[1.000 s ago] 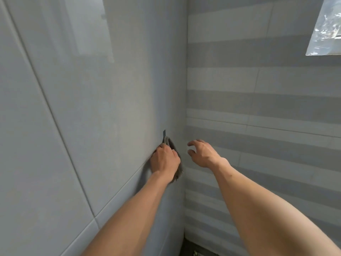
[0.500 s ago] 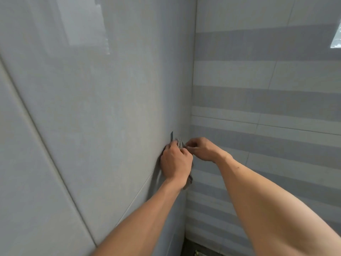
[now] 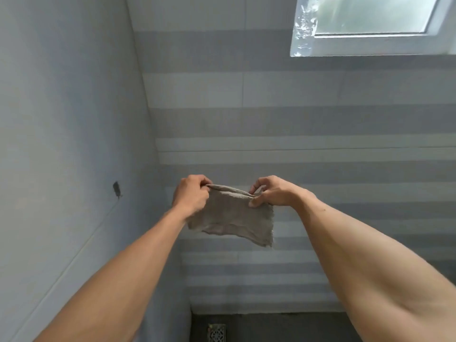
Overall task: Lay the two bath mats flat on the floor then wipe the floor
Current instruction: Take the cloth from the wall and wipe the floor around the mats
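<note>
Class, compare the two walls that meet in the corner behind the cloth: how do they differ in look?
The left wall is plain pale grey; the back wall has light and darker horizontal bands. The left wall carries a small dark hook; the back wall holds a window high up. Both are tiled.

Cloth (image 3: 232, 215) coarse, ribbed weave, frayed edge; wall tiles (image 3: 61, 119) glossy, smooth

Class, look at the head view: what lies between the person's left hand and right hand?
A grey cloth spans the gap in the head view. The left hand and right hand each pinch its top edge, and the rest hangs below.
</note>
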### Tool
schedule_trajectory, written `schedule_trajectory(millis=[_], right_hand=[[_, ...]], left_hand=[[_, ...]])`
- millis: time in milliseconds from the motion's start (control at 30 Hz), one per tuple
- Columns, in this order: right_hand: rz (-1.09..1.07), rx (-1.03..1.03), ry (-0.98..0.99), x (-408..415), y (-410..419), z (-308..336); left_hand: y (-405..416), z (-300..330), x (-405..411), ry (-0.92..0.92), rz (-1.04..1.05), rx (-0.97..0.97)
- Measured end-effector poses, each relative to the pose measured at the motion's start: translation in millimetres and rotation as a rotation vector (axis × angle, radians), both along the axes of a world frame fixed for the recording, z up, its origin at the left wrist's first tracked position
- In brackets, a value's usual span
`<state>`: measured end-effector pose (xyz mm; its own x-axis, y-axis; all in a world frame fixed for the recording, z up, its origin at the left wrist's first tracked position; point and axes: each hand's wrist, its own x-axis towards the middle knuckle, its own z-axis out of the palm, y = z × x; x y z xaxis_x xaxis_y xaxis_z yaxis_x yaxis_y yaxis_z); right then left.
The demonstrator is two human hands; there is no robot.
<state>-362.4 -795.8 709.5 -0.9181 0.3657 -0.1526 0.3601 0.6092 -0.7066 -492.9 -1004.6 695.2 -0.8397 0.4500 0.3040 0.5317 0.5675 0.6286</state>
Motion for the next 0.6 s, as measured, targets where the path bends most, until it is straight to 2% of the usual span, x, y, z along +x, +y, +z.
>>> schedule_trajectory(millis=[200, 467, 600], right_hand=[[-0.207, -0.06, -0.113, 91.7, 81.1, -54.3], [-0.547, -0.197, -0.163, 172.8, 152.8, -158.3], [-0.705, -0.221, -0.26, 194.7, 169.0, -223.1]], left_hand=[[105.3, -63.7, 31.8, -0.123, -0.251, -0.115], [227.8, -146.2, 71.7, -0.138, -0.589, -0.291], [281.0, -208.5, 79.4, -0.124, -0.769, -0.392]])
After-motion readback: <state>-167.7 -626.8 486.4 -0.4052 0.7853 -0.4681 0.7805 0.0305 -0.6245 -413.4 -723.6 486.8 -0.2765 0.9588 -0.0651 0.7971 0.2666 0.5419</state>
